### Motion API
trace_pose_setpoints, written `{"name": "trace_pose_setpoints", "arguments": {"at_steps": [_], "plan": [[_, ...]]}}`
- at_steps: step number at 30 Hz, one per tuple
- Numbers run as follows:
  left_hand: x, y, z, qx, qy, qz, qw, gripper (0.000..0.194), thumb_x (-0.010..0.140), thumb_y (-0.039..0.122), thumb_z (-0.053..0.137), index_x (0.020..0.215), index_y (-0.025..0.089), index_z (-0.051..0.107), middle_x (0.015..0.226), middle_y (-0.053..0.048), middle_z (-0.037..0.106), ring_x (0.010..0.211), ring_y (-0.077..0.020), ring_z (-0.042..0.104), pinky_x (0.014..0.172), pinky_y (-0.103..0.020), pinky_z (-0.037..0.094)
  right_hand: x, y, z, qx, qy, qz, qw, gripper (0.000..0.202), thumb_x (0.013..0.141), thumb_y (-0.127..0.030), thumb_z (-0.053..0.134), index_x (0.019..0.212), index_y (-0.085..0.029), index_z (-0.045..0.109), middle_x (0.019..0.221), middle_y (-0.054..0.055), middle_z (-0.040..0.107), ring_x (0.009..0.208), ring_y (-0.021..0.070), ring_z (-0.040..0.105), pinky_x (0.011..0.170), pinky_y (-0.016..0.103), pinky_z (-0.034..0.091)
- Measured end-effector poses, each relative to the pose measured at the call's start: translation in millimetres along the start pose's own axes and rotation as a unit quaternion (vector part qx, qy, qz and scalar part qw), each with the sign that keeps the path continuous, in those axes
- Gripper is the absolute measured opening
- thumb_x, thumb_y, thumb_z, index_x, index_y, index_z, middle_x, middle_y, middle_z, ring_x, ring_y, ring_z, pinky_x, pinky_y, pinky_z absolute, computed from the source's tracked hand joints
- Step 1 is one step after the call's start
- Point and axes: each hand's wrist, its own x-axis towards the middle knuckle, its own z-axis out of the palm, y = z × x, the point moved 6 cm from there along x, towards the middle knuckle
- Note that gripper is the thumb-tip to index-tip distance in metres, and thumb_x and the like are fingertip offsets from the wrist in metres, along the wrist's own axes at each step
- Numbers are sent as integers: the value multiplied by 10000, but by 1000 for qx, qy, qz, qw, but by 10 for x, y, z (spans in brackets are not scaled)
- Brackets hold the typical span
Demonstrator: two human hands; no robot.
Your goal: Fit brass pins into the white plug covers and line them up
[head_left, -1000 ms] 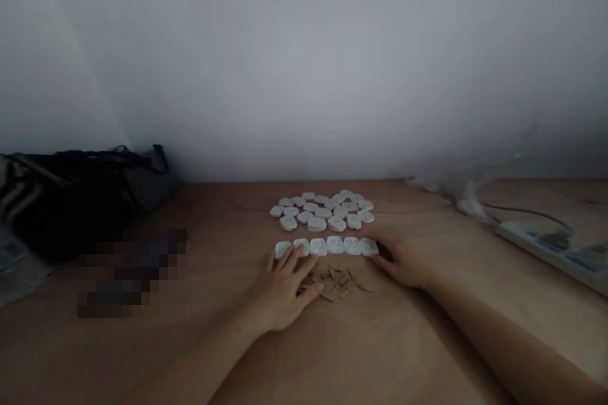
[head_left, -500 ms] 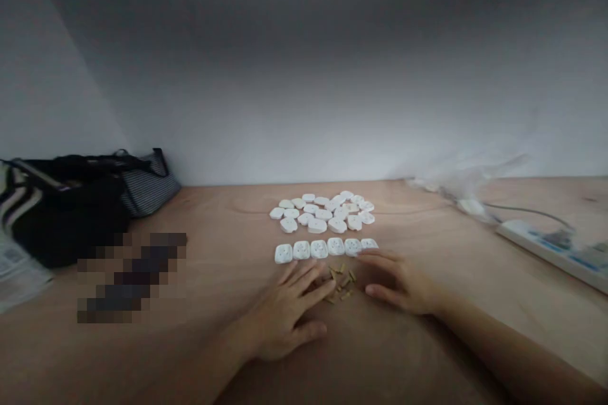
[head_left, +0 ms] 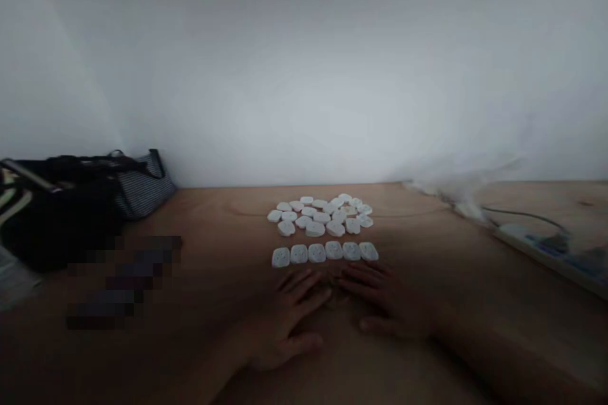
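My left hand (head_left: 285, 323) lies with its fingers spread on the wooden table, just in front of a row of white rounded-square plastic pieces with small holes (head_left: 316, 253). To its right, my right hand (head_left: 387, 297) rests with fingers stretched out and thumb apart, its fingertips near the right end of that row. Dimly visible in the gap between the hands are small brass-coloured pins (head_left: 337, 297), partly hidden by my fingers. Neither hand is seen holding anything.
Behind the row sits a loose cluster of similar white pieces (head_left: 315, 228). A black bag (head_left: 61, 215) and a striped pouch (head_left: 145, 183) stand at left, near a blurred-out dark object (head_left: 126, 281). At right lie a power strip (head_left: 546, 253) and clear plastic wrap (head_left: 460, 186).
My right hand has moved left and nearer me, uncovering the row's right-hand piece and covering some pins. My left hand has barely shifted. The table foreground looks darker.
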Motion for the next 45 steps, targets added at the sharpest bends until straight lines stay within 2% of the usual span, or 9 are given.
{"name": "trace_pose_setpoints", "arguments": {"at_steps": [3,7,11,15,19,23,30,39,45], "plan": [[38,-125,-66,-16,87,-24,996,598,835,450,539,1372,289,332,1394,-71,402,1277,-276,352,1046,-452,303,10,-10,-5,-3,4,4,1000,671,820,-530,512,1399,-303,260,1457,72,286,1335,300,239,1080,528,152],[37,-541,-229,-17,246,-105,963,315,856,286,501,1158,212,551,1176,-90,550,1123,-240,492,969,-402,394,33,-21,-24,0,17,22,1000,682,811,-540,516,1394,-265,294,1424,89,353,1310,296,291,1072,523,190],[24,-922,-210,-44,230,-151,960,402,805,297,554,1189,185,517,1218,-102,545,1138,-271,486,979,-434,381,55,-28,-37,-4,38,27,999,662,809,-517,530,1377,-240,333,1391,85,405,1279,276,342,1059,489,250],[-13,-1076,-171,-91,204,-179,958,427,840,315,490,1247,187,464,1276,-95,530,1171,-268,482,1005,-436,365,53,-26,-38,-8,62,13,998,646,800,-487,555,1359,-227,360,1349,94,451,1241,271,386,1039,475,283],[-36,-1011,-251,-101,246,-185,946,443,822,307,516,1241,174,461,1271,-100,534,1176,-276,482,1003,-452,365,62,-25,-70,-9,112,12,994,622,757,-458,615,1303,-222,433,1288,103,501,1174,272,443,974,451,353],[3,-739,-294,-127,277,-158,939,500,779,301,602,1244,189,453,1264,-102,541,1171,-272,490,1001,-444,369,128,-71,-133,-16,185,25,982,457,740,-398,647,1155,-230,555,1127,76,604,1053,253,520,910,433,374],[166,-265,-95,-221,235,-92,942,636,696,325,723,1260,224,447,1163,-91,619,1068,-267,579,924,-399,454,266,-187,-125,7,208,30,978,574,731,-447,661,1249,-285,473,1183,60,598,1071,271,509,928,471,299],[229,-199,-3,-247,237,-88,935,731,588,377,797,1235,240,486,1129,-68,642,1044,-276,591,910,-398,468,305,-162,-91,32,214,36,976,600,680,-551,672,1212,-320,516,1085,46,652,1021,276,532,953,486,238],[163,-281,-163,-178,204,-73,960,676,560,405,804,1159,226,547,1212,-80,548,1109,-285,509,954,-401,409,292,-205,-113,41,217,38,975,492,646,-451,702,1097,-296,583,1015,27,665,972,264,549,934,471,257]]}}
